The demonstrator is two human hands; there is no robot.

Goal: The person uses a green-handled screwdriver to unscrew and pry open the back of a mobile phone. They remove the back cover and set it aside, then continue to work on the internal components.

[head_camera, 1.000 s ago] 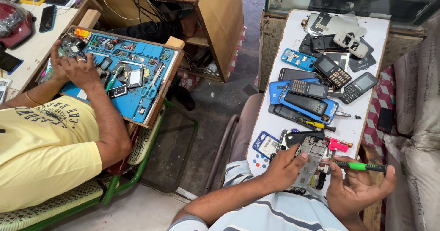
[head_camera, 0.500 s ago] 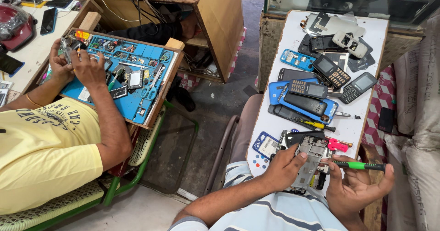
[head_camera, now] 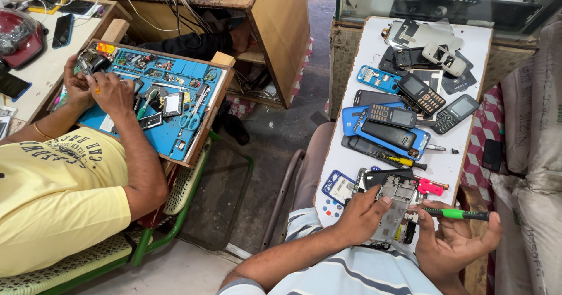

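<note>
**Two hands on an opened phone at a crowded surface**

The left hand (head_camera: 364, 213) lies on an opened phone (head_camera: 393, 213), its grip closed around the left edge with the thumb on top of the bare circuit board. The phone sits at the near end of a long white surface (head_camera: 374, 55), partly over the person's lap.

The right hand (head_camera: 453, 242) is just right of the phone. Its grip is closed on a green-handled screwdriver (head_camera: 459, 214), pinched between thumb and fingers, and the shaft points left toward the phone's right edge. Whether the tip touches the board cannot be told.

Just beyond the left grip lie a dark phone cover and a blue keypad frame (head_camera: 338, 186). Just beyond the right grip rests a small red tool (head_camera: 430, 187). Farther out from both grips are a yellow-and-black screwdriver (head_camera: 398, 160), a blue phone shell (head_camera: 387, 131) with two dark handsets stacked on it, and more keypad phones (head_camera: 422, 93) near the far end.

Well to the left of the left grip, across a gap of floor, another person in a yellow shirt (head_camera: 52, 195) works with both hands at a blue work mat (head_camera: 175, 104) strewn with small parts.
</note>
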